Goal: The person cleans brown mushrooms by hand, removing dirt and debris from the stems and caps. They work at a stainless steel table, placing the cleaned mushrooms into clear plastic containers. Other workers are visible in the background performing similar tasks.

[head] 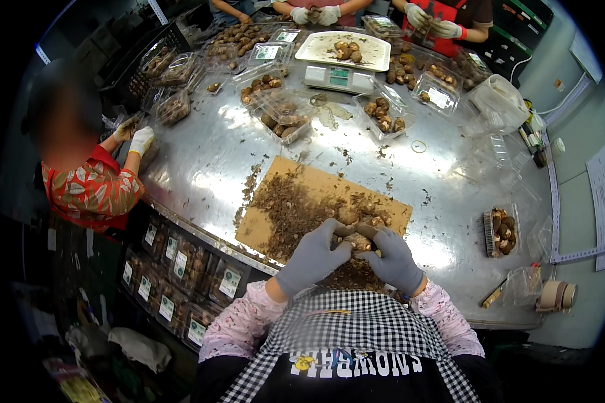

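A small brown root vegetable, perhaps a taro corm [359, 242], is held between my two gloved hands just over the near edge of the table. Grey gloves with soiled fingertips cover both. My left hand [315, 259] grips it from the left; my right hand [394, 261] has its fingers on the right side. Directly beyond the fingers, more corms [350, 215] lie on a tan board [302, 171] strewn with brown peel and dirt [290, 211].
Clear plastic boxes of corms [282, 121] stand beyond the board, near a white digital scale [340, 78]. At right are a filled box [503, 231], a wooden-handled knife [493, 297] and tape rolls [558, 295]. Co-workers stand at left [93, 186] and across the table.
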`<move>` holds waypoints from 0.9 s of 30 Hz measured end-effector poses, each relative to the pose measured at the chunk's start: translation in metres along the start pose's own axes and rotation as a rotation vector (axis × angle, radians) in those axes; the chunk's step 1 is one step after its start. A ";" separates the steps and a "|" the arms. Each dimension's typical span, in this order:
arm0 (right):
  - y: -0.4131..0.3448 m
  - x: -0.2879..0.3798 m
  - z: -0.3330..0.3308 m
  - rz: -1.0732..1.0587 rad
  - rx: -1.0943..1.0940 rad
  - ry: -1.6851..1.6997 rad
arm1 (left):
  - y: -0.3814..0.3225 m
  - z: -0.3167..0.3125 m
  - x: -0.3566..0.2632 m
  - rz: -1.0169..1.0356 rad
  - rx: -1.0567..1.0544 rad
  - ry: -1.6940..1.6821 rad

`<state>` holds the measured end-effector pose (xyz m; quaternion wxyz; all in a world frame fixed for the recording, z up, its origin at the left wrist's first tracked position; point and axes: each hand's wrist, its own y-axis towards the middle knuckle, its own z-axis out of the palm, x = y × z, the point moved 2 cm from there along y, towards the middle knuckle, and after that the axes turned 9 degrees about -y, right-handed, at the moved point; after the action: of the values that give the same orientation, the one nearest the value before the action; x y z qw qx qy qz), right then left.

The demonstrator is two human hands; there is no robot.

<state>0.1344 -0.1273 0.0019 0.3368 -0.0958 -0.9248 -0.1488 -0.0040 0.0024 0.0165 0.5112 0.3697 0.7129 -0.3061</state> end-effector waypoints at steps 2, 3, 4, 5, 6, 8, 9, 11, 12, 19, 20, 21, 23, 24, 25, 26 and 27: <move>-0.001 -0.001 0.001 -0.045 -0.020 -0.029 | 0.001 -0.003 0.007 -0.188 0.040 -0.200; 0.000 -0.001 0.001 -0.038 -0.020 -0.001 | 0.001 -0.004 0.009 -0.281 0.062 -0.299; 0.000 -0.001 0.001 -0.030 -0.021 0.028 | 0.000 -0.006 0.010 -0.293 0.068 -0.358; 0.000 -0.001 0.001 -0.023 -0.021 0.056 | 0.000 -0.006 0.009 -0.304 0.075 -0.418; 0.000 -0.001 0.001 -0.018 -0.038 0.056 | -0.001 -0.007 0.009 -0.315 0.079 -0.477; 0.000 0.000 -0.001 -0.010 -0.072 0.057 | -0.001 -0.008 0.008 -0.277 0.052 -0.509; 0.000 0.001 -0.002 -0.017 -0.085 0.038 | -0.001 -0.008 0.008 -0.258 0.038 -0.526; 0.000 0.003 -0.002 -0.031 -0.111 0.002 | -0.002 -0.006 0.010 -0.255 0.001 -0.510; 0.001 0.002 -0.002 -0.017 -0.134 0.077 | -0.001 -0.006 0.011 -0.252 -0.013 -0.501; 0.002 -0.007 -0.003 0.459 0.011 0.503 | -0.001 -0.007 0.027 0.298 -0.181 0.373; 0.002 -0.009 -0.006 0.474 0.064 0.441 | -0.001 -0.007 0.026 0.254 -0.173 0.352; -0.002 -0.018 -0.002 0.476 0.066 0.410 | -0.001 -0.006 0.022 0.210 -0.161 0.330; -0.013 -0.041 0.015 0.474 0.067 0.352 | 0.001 -0.004 0.012 -0.004 -0.017 0.017; -0.014 -0.044 0.019 0.410 0.064 0.372 | 0.002 -0.003 0.008 -0.112 0.050 -0.137; -0.014 -0.044 0.021 0.345 0.061 0.392 | 0.003 0.000 0.004 -0.114 0.074 -0.167; -0.015 -0.045 0.022 0.346 0.069 0.405 | 0.004 0.002 0.000 -0.117 0.099 -0.196; -0.014 -0.042 0.022 0.346 0.078 0.417 | 0.005 0.004 -0.001 -0.119 0.123 -0.228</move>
<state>0.1494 -0.1359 -0.0443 0.5439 -0.2067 -0.8103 -0.0699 0.0028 0.0017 0.0162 0.5461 0.3205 0.6508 -0.4189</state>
